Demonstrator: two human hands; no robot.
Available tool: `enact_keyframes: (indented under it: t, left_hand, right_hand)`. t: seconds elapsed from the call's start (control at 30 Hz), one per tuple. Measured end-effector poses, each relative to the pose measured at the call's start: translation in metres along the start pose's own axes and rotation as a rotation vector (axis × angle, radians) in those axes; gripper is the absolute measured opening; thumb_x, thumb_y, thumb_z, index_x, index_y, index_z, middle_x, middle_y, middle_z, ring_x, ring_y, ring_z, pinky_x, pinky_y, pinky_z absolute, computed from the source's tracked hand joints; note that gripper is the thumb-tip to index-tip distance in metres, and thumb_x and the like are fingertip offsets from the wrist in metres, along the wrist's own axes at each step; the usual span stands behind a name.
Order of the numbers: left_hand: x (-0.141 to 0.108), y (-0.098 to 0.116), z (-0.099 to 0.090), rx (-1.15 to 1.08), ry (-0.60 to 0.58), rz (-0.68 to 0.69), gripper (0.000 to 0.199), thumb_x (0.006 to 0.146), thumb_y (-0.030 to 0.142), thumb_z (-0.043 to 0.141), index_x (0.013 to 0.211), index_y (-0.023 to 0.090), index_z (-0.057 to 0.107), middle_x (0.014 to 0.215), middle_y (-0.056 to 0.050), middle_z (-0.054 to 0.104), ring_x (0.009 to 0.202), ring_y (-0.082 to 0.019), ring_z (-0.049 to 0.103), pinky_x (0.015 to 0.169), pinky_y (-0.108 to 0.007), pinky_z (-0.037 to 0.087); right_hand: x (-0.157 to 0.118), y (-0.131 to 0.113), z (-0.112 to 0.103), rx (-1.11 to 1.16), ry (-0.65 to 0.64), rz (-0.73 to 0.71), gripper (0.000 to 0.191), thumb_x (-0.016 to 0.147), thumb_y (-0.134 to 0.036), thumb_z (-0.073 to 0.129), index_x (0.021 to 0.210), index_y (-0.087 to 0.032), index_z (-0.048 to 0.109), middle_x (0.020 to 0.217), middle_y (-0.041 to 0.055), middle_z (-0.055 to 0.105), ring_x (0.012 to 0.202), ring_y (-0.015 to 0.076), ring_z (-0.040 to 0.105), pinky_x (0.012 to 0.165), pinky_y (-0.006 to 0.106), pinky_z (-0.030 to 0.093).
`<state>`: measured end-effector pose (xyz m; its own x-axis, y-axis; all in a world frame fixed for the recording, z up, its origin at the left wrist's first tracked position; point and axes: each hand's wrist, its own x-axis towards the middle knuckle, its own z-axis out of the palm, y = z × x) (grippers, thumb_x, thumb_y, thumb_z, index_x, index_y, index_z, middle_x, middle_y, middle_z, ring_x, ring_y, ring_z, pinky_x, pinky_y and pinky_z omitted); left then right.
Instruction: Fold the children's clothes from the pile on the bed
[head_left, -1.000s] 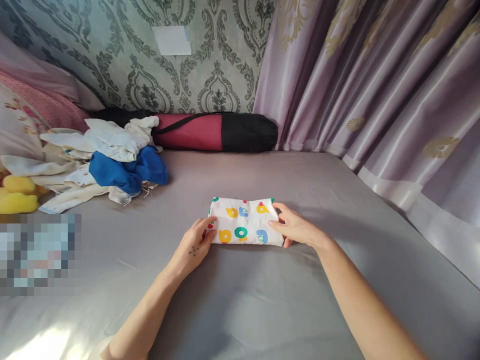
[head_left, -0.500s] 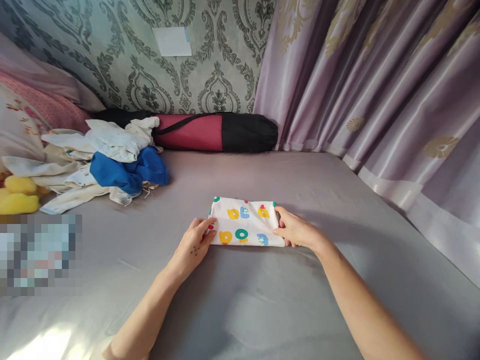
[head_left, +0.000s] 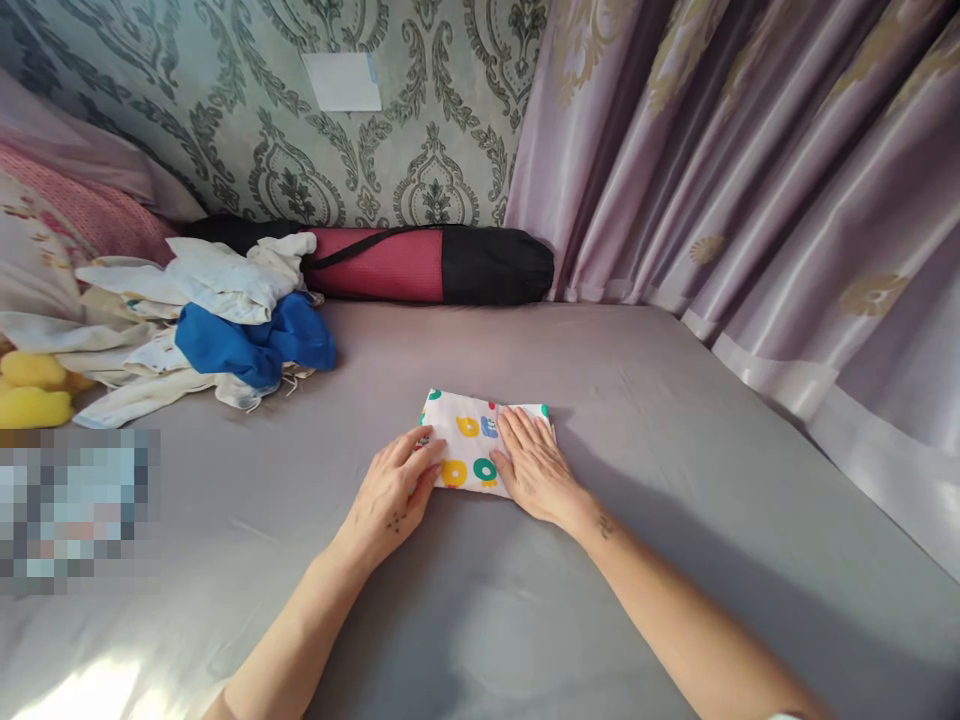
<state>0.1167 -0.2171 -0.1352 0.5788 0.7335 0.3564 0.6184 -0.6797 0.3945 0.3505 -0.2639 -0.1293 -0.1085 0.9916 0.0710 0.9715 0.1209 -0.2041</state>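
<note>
A folded white cloth (head_left: 465,457), printed with yellow, green and blue shapes and letter-like figures, lies on the grey bed sheet. My right hand (head_left: 536,470) is spread flat over its right part, palm down, covering some of the print. At the cloth's left edge, my left hand (head_left: 394,485) rests with its fingertips and thumb on top, fingers slightly bent and a little apart. Both hands touch the cloth. Whether it is a garment cannot be made out.
A heap of white and blue clothes (head_left: 259,340) lies at the back left, near yellow plush things (head_left: 34,390). A red and black long bag (head_left: 382,265) lies along the patterned wall. Lilac curtains (head_left: 637,180) hang at the right. The grey sheet (head_left: 480,620) spreads all around.
My right hand has let go of the cloth's right edge and moved left, flattening onto its top. My left hand has shifted slightly further onto the left edge, its fingers less pinched.
</note>
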Motion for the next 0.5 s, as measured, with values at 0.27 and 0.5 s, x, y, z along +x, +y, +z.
enact_keyframes:
  t: [0.27,0.5]
  left_hand:
    - [-0.003,-0.006,0.005,0.074,-0.064,0.012,0.035,0.099,0.028,0.035,0.123,0.023,0.06,0.139,-0.011,0.055,0.13,-0.027,0.048,0.103,-0.045,0.044]
    - [-0.006,-0.004,0.002,0.08,-0.165,-0.036,0.037,0.098,0.03,0.035,0.124,0.025,0.061,0.14,-0.01,0.055,0.128,-0.028,0.05,0.101,-0.046,0.045]
  right_hand:
    - [0.001,0.01,0.01,0.017,-0.066,0.084,0.071,0.1,-0.052,0.012,0.154,-0.008,0.025,0.162,0.0122,0.015,0.149,0.0254,0.012,0.121,0.047,0.01]
    - [0.001,0.025,0.01,-0.052,-0.07,0.256,0.067,0.101,-0.047,0.014,0.154,-0.006,0.024,0.16,0.0144,0.02,0.149,0.0254,0.017,0.12,0.049,0.014]
